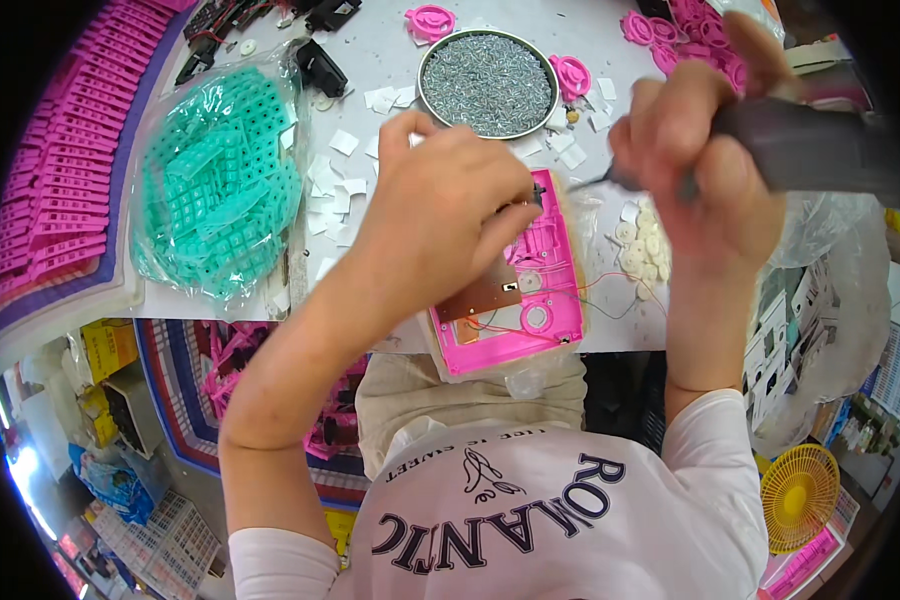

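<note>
Head view, left hand [440, 200] steadying glossy pink plastic casing [515, 300]; right hand [705, 160] gripping dark screwdriver [810, 145]

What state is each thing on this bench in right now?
Pink casing: open, insides and wires exposed, held down by left hand.
Power screwdriver: gripped in right hand, tip at the casing.
Round tray: full of screws.
Bag of teal parts: lying open.
</note>
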The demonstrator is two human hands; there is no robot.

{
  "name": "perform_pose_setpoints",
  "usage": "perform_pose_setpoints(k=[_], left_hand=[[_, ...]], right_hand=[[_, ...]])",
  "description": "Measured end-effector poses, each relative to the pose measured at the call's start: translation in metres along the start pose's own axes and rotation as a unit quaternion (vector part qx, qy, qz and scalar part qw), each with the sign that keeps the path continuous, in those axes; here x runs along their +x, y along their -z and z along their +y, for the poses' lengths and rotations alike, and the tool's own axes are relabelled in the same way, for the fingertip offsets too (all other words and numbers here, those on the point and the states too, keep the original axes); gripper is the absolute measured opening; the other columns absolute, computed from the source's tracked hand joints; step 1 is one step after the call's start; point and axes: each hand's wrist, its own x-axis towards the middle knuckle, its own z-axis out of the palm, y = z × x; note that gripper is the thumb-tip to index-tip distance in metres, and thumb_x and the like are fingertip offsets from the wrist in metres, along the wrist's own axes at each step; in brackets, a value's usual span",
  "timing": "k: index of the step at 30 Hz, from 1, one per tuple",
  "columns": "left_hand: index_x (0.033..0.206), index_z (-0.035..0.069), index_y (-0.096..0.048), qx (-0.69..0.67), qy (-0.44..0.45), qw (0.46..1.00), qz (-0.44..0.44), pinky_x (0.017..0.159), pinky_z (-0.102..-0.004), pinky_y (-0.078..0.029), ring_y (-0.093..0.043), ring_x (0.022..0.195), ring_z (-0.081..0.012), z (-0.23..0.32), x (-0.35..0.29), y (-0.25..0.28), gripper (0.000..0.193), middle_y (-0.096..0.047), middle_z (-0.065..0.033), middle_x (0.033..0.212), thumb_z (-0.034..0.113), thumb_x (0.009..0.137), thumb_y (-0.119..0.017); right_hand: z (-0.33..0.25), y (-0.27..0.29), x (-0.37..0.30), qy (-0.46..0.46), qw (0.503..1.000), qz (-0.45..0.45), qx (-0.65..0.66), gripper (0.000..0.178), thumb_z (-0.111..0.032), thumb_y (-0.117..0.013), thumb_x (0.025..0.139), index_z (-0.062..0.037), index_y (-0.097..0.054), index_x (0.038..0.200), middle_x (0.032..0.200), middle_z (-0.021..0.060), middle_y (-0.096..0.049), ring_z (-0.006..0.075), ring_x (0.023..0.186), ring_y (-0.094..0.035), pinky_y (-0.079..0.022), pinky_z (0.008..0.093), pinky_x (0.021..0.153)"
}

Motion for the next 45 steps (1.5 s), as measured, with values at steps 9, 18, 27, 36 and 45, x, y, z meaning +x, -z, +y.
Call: perform_pose_setpoints(k=[9,18,27,36,45], left_hand=[[0.084,0.013,-0.074,-0.127,0.118,0.985,-0.013,0.088,-0.0396,-0.033,-0.063,0.077,-0.017,0.013,-0.02,-0.003,0.003,-0.069,0.002,0.077,0.013,0.081,-0.075],[0.091,0.015,-0.075,-0.027,0.133,0.99,0.031,0.1,-0.0487,-0.031,-0.062,0.094,-0.0172,0.02,-0.019,-0.005,0.016,-0.071,0.0023,0.095,0.02,0.076,-0.081],[0.095,0.016,-0.075,0.102,0.085,0.991,0.02,0.109,-0.0626,-0.023,-0.06,0.102,-0.0169,-0.001,-0.035,-0.026,0.025,-0.07,0.0061,0.104,0.028,0.075,-0.083],[0.094,0.016,-0.072,0.079,0.091,0.993,0.013,0.109,-0.063,-0.024,-0.061,0.104,-0.0173,-0.004,-0.037,-0.027,0.024,-0.068,0.004,0.099,0.026,0.075,-0.083],[0.099,0.004,-0.061,-0.109,0.112,0.987,-0.041,0.086,-0.0407,-0.053,-0.066,0.098,-0.037,0.003,-0.025,0.013,0.028,-0.069,-0.0152,0.111,0.011,0.079,-0.079]], right_hand=[[0.022,-0.017,-0.02,-0.035,0.986,-0.04,0.156,0.062,-0.035,-0.073,0.095,-0.0167,-0.044,0.147,0.073,-0.0047,-0.052,0.0103,0.064,-0.046,-0.04,0.0279,0.058],[0.016,-0.031,-0.02,-0.04,0.995,0.022,0.086,0.05,-0.03,-0.069,0.098,-0.0164,-0.047,0.141,0.073,-0.0039,-0.05,0.0113,0.064,-0.045,-0.038,0.028,0.057],[0.064,-0.014,-0.022,-0.036,0.994,0.094,0.039,0.03,-0.007,-0.062,0.096,-0.0047,-0.052,0.124,0.067,0.0028,-0.048,0.01,0.053,-0.039,-0.033,0.0279,0.048],[0.069,-0.031,-0.026,-0.048,0.978,0.097,-0.179,0.031,-0.01,-0.075,0.091,-0.0016,-0.053,0.111,0.072,0.0071,-0.058,0.012,0.054,-0.05,-0.042,0.027,0.05],[0.025,-0.005,0.024,-0.084,0.983,0.119,0.11,0.041,-0.02,-0.075,0.091,0.0002,-0.06,0.123,0.093,0.0103,-0.071,0.015,0.076,-0.064,-0.053,0.0305,0.07]])
